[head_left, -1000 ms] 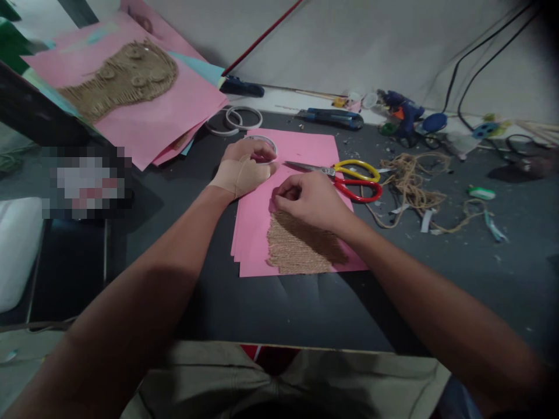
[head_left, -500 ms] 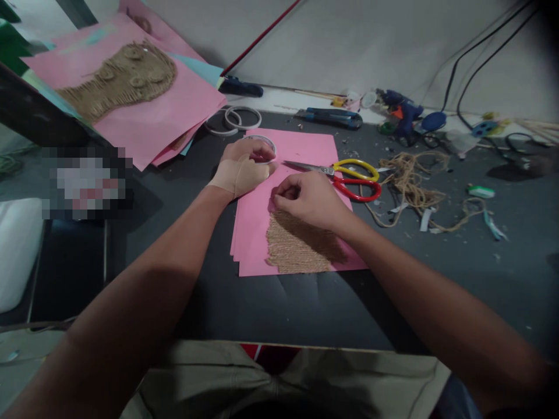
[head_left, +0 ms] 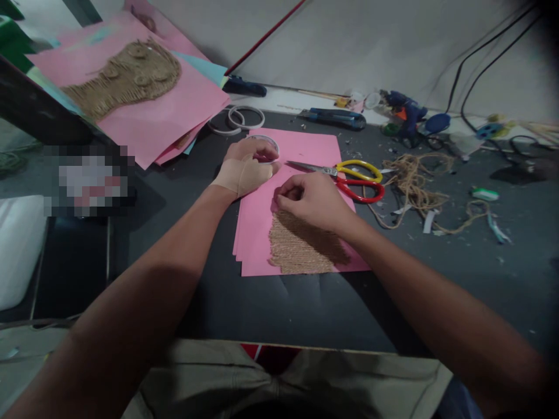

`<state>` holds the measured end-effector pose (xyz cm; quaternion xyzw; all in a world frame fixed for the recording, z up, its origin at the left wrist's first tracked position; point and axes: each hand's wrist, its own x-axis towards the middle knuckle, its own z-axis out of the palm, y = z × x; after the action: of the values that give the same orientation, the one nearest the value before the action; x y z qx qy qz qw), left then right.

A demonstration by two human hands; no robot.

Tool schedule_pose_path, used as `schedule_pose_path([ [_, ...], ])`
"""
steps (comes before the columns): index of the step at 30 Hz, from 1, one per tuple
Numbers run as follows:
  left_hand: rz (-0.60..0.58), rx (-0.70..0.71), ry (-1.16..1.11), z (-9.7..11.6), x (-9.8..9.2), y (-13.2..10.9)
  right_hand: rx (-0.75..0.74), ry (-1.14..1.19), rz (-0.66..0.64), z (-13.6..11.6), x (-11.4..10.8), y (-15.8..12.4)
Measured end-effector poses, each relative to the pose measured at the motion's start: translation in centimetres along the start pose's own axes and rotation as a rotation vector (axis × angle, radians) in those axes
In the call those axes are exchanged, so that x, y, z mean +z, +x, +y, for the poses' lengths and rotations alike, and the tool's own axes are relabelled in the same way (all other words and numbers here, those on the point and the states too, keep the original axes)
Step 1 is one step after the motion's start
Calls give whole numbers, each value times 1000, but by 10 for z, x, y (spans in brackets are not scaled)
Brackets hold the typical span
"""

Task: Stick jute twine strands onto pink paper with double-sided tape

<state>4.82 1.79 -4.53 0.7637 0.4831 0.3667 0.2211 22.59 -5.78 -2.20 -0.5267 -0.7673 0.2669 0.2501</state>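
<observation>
My left hand [head_left: 247,167], with a beige bandage around the wrist and palm, is curled on a roll of clear tape [head_left: 264,141] at the top of a pink paper sheet [head_left: 301,145]. My right hand [head_left: 305,199] rests on the same sheet, its fingers closed. Just below it, a patch of glued jute twine [head_left: 301,247] covers the sheet's lower part. Between my hands and slightly right, scissors with red and yellow handles [head_left: 356,180] lie with their blades pointing at my left hand.
A pink sheet with a larger twine shape [head_left: 124,75] lies at upper left. Tape rolls [head_left: 236,118], a utility knife [head_left: 334,118] and a blue glue gun [head_left: 404,110] stand along the back. Loose twine [head_left: 414,189] and scraps litter the dark table's right side.
The view has shifted slightly. Both hands stay in nearly the same places on the pink sheet.
</observation>
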Motion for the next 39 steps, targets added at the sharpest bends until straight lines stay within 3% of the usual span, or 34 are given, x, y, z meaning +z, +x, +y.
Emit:
schedule_pose_path([
  [39, -9, -14, 0, 5, -1, -1, 8, -22, 10, -2, 1, -2],
])
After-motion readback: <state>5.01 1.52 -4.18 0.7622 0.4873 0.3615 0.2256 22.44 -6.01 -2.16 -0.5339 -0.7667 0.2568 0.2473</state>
